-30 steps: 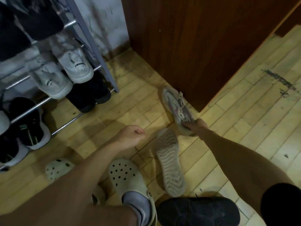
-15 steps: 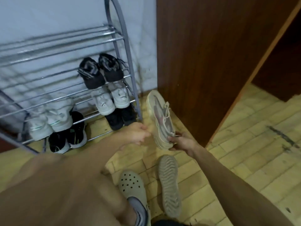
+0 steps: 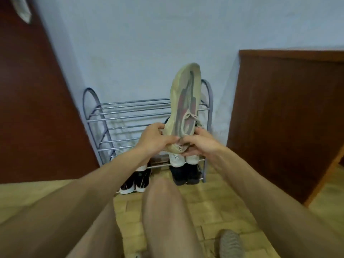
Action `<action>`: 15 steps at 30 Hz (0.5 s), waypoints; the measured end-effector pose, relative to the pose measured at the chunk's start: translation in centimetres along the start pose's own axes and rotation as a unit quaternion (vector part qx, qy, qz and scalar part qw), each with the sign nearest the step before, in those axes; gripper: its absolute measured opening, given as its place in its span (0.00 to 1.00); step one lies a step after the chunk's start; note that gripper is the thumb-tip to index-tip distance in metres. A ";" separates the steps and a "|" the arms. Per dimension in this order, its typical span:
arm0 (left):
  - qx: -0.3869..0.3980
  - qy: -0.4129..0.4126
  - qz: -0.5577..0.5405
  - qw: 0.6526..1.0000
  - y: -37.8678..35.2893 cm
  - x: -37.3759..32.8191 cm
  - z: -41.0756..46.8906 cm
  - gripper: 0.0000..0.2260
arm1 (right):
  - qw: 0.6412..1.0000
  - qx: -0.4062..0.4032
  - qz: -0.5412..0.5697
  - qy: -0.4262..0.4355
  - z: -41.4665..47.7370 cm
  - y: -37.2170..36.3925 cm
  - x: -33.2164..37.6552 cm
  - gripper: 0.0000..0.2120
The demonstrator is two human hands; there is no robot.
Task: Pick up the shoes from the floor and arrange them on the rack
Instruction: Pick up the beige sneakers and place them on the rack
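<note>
A beige sneaker (image 3: 186, 101) with pink and grey stripes is held upright, toe pointing up, in front of the metal shoe rack (image 3: 130, 116). My left hand (image 3: 156, 138) grips its heel from the left and my right hand (image 3: 201, 144) grips it from the right. Its mate (image 3: 231, 243) lies sole up on the floor at the lower right. The rack's upper shelves on the left are bare; white shoes (image 3: 178, 159) and dark shoes (image 3: 184, 175) sit on its lower right shelves.
Black and white sneakers (image 3: 135, 183) sit at the rack's lower left. A dark wooden door (image 3: 37, 108) stands on the left and a wooden cabinet (image 3: 288, 118) on the right. My knee (image 3: 163, 202) is in the foreground over the wood floor.
The sneaker went from the floor up to chest height in front of the rack. My left hand joined the right on its heel, and the view tilted up toward the wall.
</note>
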State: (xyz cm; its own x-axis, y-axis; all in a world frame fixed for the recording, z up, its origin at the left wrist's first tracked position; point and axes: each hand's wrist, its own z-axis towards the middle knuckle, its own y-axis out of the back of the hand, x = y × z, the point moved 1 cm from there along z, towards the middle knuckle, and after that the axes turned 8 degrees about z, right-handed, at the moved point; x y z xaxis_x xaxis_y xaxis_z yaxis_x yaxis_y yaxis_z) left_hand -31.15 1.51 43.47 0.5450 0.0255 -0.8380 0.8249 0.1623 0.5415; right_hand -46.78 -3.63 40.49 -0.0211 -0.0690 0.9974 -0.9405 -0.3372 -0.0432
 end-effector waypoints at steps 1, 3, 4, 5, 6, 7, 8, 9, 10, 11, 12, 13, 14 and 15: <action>-0.010 0.011 -0.012 1.000 1.6 0.7 -0.2 0.20 | 0.999 0.018 -0.034 -0.001 0.5 -1.4 0.4 0.16; -0.024 0.037 -0.026 0.999 4.8 2.8 -0.6 0.22 | 0.994 0.054 -0.092 -0.002 1.4 -4.6 1.1 0.17; -0.029 0.049 -0.033 0.998 6.2 3.9 -0.9 0.22 | 0.991 0.072 -0.111 -0.001 1.8 -6.4 1.2 0.15; -0.034 0.060 -0.046 0.997 7.6 5.3 -1.3 0.21 | 0.988 0.088 -0.129 0.003 2.3 -8.2 1.3 0.13; -0.037 0.072 -0.063 0.995 8.9 6.6 -1.7 0.21 | 0.984 0.100 -0.145 0.008 2.7 -10.1 1.3 0.12; -0.042 0.082 -0.086 0.992 10.0 7.9 -2.1 0.21 | 0.981 0.107 -0.162 0.012 3.2 -12.0 1.2 0.14; -0.047 0.091 -0.107 0.989 11.2 9.1 -2.6 0.21 | 0.978 0.110 -0.177 0.015 3.8 -13.8 1.1 0.16; -0.054 0.099 -0.126 0.986 12.2 10.4 -3.2 0.20 | 0.975 0.114 -0.192 0.014 4.4 -15.7 0.8 0.18; -0.061 0.112 -0.143 0.982 13.4 11.7 -3.8 0.19 | 0.972 0.121 -0.203 0.010 4.9 -17.6 0.3 0.19; -0.067 0.123 -0.156 0.978 14.4 13.1 -4.4 0.18 | 0.969 0.131 -0.210 0.004 5.4 -19.4 -0.2 0.20; -0.072 0.135 -0.161 0.975 15.4 14.8 -5.0 0.18 | 0.967 0.142 -0.213 -0.006 5.8 -21.2 -0.9 0.21; -0.075 0.146 -0.162 0.973 16.4 16.4 -5.5 0.17 | 0.964 0.157 -0.214 -0.017 6.2 -22.9 -1.7 0.21; -0.078 0.159 -0.157 0.972 17.4 18.3 -6.3 0.17 | 0.961 0.174 -0.214 -0.030 6.6 -24.7 -2.8 0.20; -0.076 0.172 -0.155 0.970 18.2 20.1 -7.0 0.18 | 0.958 0.188 -0.214 -0.044 7.0 -26.2 -3.9 0.20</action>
State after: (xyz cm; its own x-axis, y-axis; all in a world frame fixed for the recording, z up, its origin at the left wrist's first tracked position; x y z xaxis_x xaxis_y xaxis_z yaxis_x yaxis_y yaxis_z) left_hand -6.28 11.89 36.02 0.1716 0.2755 -0.9459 0.8952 0.3572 0.2664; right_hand -19.68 -1.07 37.29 0.3831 0.0772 0.9205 -0.6677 -0.6655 0.3337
